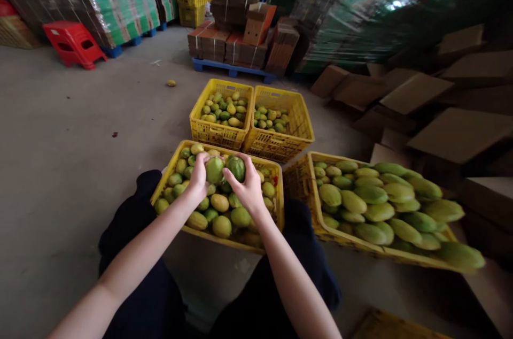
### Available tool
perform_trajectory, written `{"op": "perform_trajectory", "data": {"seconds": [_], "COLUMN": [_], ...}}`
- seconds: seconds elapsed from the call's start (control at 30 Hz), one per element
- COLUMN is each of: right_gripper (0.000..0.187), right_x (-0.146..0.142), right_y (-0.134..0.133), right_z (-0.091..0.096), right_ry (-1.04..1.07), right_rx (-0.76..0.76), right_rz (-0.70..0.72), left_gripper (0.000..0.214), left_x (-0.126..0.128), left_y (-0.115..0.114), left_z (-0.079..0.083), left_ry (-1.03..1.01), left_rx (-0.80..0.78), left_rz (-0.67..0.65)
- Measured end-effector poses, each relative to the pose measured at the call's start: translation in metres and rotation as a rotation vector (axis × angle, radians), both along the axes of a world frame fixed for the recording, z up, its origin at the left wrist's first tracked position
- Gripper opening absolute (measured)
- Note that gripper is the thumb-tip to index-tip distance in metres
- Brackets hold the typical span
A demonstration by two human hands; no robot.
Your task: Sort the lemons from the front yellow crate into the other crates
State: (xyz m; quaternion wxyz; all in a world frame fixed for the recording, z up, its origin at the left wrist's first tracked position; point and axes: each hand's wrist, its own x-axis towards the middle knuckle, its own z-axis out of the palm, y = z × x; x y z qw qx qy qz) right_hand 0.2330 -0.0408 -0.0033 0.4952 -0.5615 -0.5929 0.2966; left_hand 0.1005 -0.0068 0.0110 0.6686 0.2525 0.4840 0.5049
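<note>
My left hand is closed round the side of a pale green papaya. Beside it, my right hand grips a darker green, streaked papaya, its thumb on the near side. Both fruits are held close together over a yellow plastic crate, which sits between my knees. Several green and yellowish papayas fill that crate beneath my hands. My forearms and fingers hide part of them.
To the right, a yellow crate is heaped with longer papayas. Two more yellow crates with smaller fruit stand ahead. Flattened cartons lie at right; a red stool and bundled cardboard are farther off.
</note>
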Motion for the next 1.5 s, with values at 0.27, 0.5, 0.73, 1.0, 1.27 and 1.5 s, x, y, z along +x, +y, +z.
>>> {"op": "perform_trajectory", "data": {"seconds": [0.27,0.5,0.73,1.0,1.27,1.5], "right_gripper": [0.043,0.038,0.054,0.081,0.096,0.094], "right_x": [0.001,0.004,0.007,0.013,0.017,0.013], "right_y": [0.009,0.002,0.012,0.008,0.005,0.003], "right_z": [0.006,0.01,0.006,0.011,0.011,0.016], "right_ry": [0.713,0.683,0.814,0.758,0.718,0.695], "right_rx": [-0.381,-0.339,-0.433,-0.321,-0.271,-0.243], "right_rz": [0.194,0.228,0.131,0.336,0.337,0.318], "left_gripper": [0.033,0.052,0.046,0.062,0.084,0.094], "left_x": [-0.026,-0.039,-0.034,-0.034,-0.057,-0.063], "left_y": [-0.002,0.003,0.004,0.005,0.006,0.007], "left_z": [0.031,0.015,0.013,0.021,0.023,0.027], "left_ry": [0.177,0.393,0.221,0.172,0.265,0.332], "left_rx": [0.084,0.173,0.122,0.339,0.596,0.639], "left_rz": [-0.18,-0.435,-0.49,-0.413,-0.559,-0.623]}}
